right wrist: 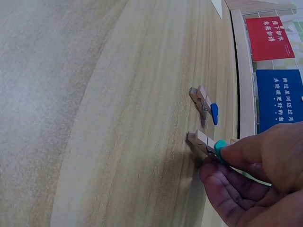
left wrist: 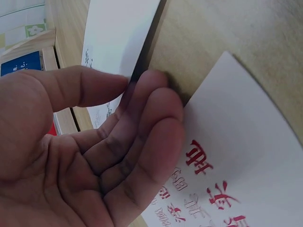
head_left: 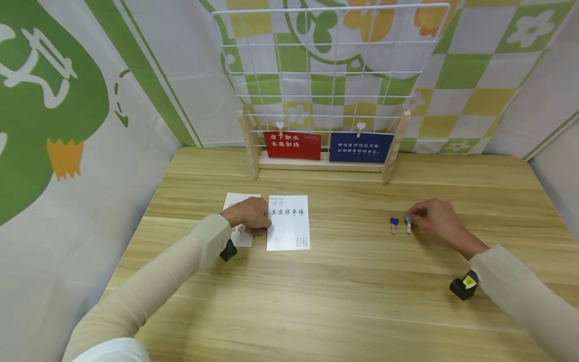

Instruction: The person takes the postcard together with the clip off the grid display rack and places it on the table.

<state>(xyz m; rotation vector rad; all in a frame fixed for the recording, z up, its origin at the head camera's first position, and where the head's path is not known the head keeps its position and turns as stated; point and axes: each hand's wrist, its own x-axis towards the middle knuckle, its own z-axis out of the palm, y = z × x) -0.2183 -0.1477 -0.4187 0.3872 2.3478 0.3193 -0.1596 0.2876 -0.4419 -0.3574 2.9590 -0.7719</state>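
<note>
Pinches with the right hand (head_left: 436,218) the top of the teal-topped clip (right wrist: 207,143), between thumb and index finger, with other fingers loosely bent. Points with its teal top to the far side and its wooden end to the near side, so with long axis near to far, at the right part of the table (head_left: 316,301); cannot tell whether lying fully on the wood. Has just to the left a blue-topped clip (right wrist: 201,100), nearly parallel. Pinches with the left hand (head_left: 251,213), fingers curled close to thumb, the left edge of a white card with black writing (head_left: 288,226); covers partly, further left, a card with red writing (left wrist: 241,123). Offers pale wood as surface, with grain running left to right. Carries at the far side a white wire grid (head_left: 333,73) in a wooden stand (head_left: 316,165), with a red card (head_left: 293,147) clipped at left and a blue card (head_left: 361,148) at right. Is closed behind by printed cloth (head_left: 461,70), checked in green, yellow and white.
</note>
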